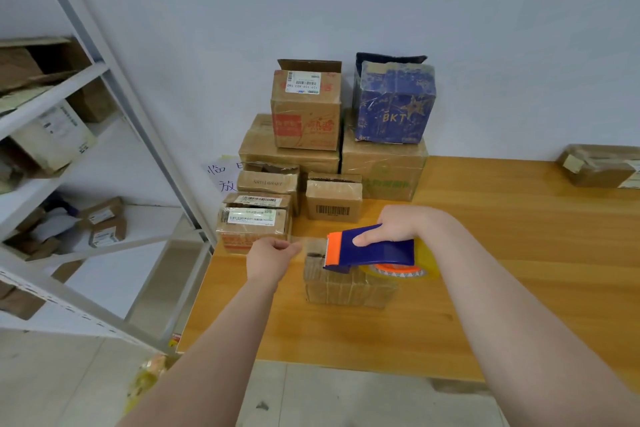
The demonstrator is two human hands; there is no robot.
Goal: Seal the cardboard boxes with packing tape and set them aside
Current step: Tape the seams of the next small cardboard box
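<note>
A small cardboard box (343, 289) lies on the wooden table (502, 270) in front of me. My right hand (398, 224) grips a blue and orange tape dispenser (372, 248) with a clear tape roll, held just above the box's top. My left hand (272, 256) pinches the free end of a clear tape strip (311, 242) pulled out to the left of the dispenser's blade. The strip hangs in the air above the box's left edge.
Stacked cardboard boxes (298, 163) and a blue BKT box (394, 100) stand against the wall at the table's back left. Another taped box (602, 166) lies at the far right. A metal shelf rack (104, 107) with parcels stands on the left.
</note>
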